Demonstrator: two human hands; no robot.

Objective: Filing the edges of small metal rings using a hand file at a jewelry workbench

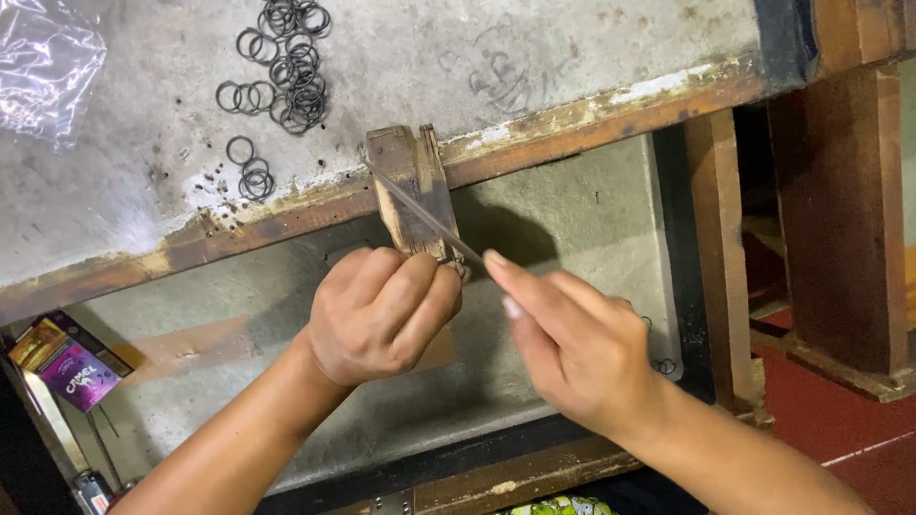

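- a thin grey metal file [425,215] lies slantwise across a worn brown wooden peg [412,191] that juts out from the edge of the worktop [572,57]; its near end sits in the right hand.
- the right hand [572,348] pinches the near end of the file between thumb and extended forefinger, the other fingers curled loosely.
- the left hand [382,310] is closed in a fist against the front tip of the peg, fingertips pressed together on something small; what it grips is too hidden to name, though a bit of ring-like metal shows by the thumb.
- on the grey, scuffed worktop above lie many small dark wire rings [286,62], one big cluster and a few loose ones nearer the edge; i cannot tell which are filed already, so the work looks mid-way at best.
- a crumpled clear plastic bag [43,62] lies at the far left corner.
- below, a grey tray [592,219] under the peg holds a couple of stray rings [663,365].
- a purple printed packet [76,374] lies at the lower left.
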